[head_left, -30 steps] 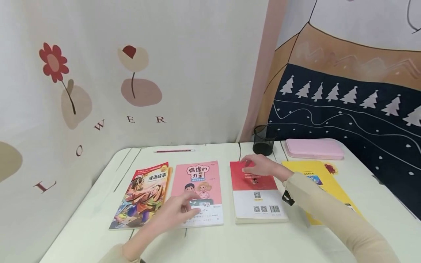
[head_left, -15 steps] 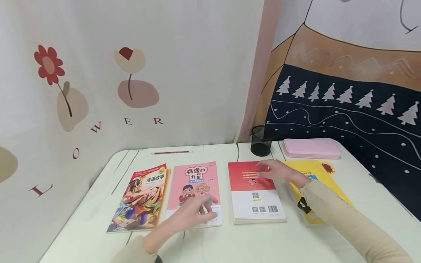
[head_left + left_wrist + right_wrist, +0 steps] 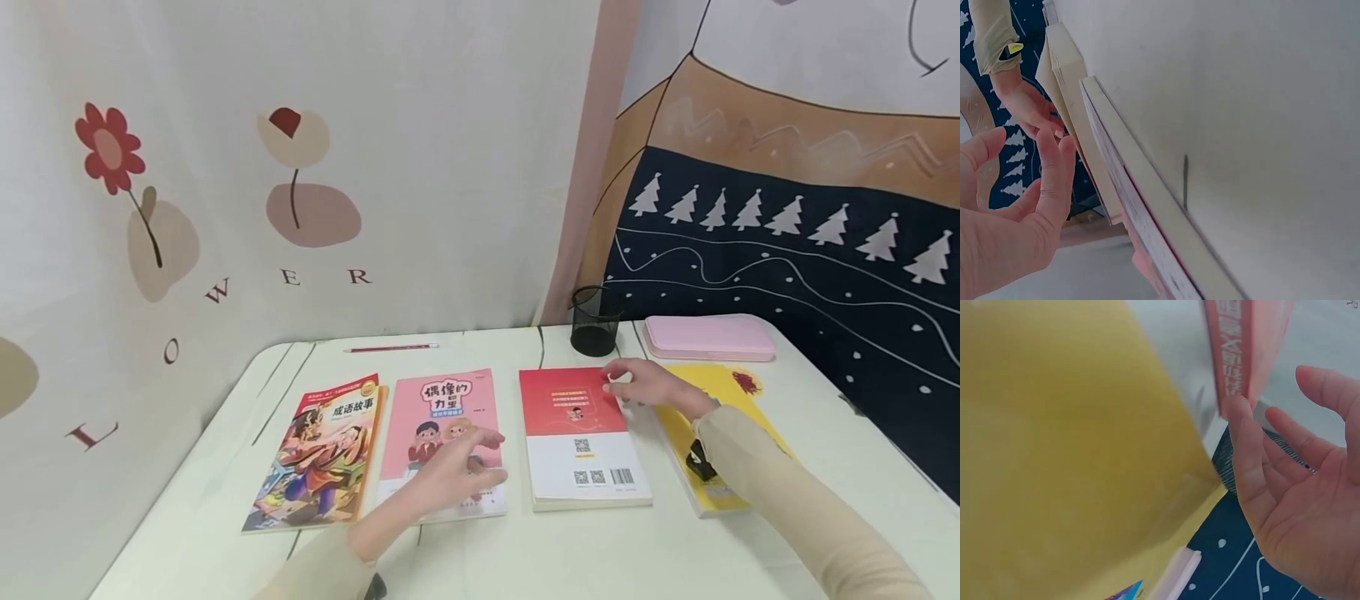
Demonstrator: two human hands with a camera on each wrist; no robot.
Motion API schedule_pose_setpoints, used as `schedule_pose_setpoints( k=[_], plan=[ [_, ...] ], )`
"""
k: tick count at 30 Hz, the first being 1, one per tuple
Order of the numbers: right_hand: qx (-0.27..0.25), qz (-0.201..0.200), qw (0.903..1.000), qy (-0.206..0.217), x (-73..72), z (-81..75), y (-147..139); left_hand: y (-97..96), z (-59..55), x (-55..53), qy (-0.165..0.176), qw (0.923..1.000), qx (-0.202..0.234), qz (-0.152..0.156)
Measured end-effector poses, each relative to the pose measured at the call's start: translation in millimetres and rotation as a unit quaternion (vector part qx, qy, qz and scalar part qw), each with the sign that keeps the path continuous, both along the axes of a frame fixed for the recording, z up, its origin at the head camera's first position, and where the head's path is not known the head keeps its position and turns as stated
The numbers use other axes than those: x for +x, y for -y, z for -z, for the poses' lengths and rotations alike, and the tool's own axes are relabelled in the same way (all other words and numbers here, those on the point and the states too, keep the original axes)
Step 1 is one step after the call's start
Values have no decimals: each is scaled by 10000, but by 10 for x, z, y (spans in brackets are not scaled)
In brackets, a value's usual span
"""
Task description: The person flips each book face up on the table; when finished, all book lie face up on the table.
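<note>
My left hand (image 3: 450,479) hovers over the lower part of a pink book (image 3: 442,412) with two cartoon children on its cover, its fingers loosely bent with nothing between them. My right hand (image 3: 652,387) is at the upper right edge of a red-and-white book (image 3: 577,400), which lies with its barcode side up. In the right wrist view the fingertips overlap the end of that book's red spine (image 3: 1230,356), while the thumb stands well away. A yellow book (image 3: 720,408) lies partly under the right forearm.
An idiom storybook (image 3: 322,458) lies at the left on the white table (image 3: 480,567). Along the back are a pencil (image 3: 393,347), a black mesh pen holder (image 3: 595,325) and a pink pencil case (image 3: 708,337). Printed curtains hang behind the table.
My right hand has slid rightward off the red cover to the book's right edge. My left hand has moved right, farther over the pink book. The books stay in place.
</note>
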State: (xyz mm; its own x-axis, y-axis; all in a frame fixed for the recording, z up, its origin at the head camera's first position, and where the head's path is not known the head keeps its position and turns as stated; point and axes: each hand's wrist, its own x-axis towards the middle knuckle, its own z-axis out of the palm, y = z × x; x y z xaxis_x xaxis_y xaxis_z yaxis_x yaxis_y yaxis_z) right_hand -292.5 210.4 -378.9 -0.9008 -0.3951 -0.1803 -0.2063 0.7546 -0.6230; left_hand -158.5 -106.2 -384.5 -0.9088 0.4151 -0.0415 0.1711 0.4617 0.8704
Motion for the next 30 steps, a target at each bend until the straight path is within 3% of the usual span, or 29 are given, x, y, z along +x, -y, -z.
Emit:
schedule_pose_setpoints(
  k=[5, 10, 18, 25, 30],
  plan=[
    [-122, -25, 9997, 223, -77, 41, 0, -47, 35, -28, 637, 9951, 756, -52],
    [-225, 42, 9989, 412, -142, 93, 20, -107, 57, -17, 1348, 9811, 1374, -194],
    [-614, 279, 9945, 801, -170, 124, 22, -218, 91, 25, 2160, 9581, 1851, -327],
    [-685, 193, 9932, 926, -179, 114, 33, -331, 130, 70, 2574, 9390, 2251, -375],
    [-530, 210, 9942, 909, -207, 121, 61, -373, 165, 84, 2718, 9318, 2373, -397]
  ],
)
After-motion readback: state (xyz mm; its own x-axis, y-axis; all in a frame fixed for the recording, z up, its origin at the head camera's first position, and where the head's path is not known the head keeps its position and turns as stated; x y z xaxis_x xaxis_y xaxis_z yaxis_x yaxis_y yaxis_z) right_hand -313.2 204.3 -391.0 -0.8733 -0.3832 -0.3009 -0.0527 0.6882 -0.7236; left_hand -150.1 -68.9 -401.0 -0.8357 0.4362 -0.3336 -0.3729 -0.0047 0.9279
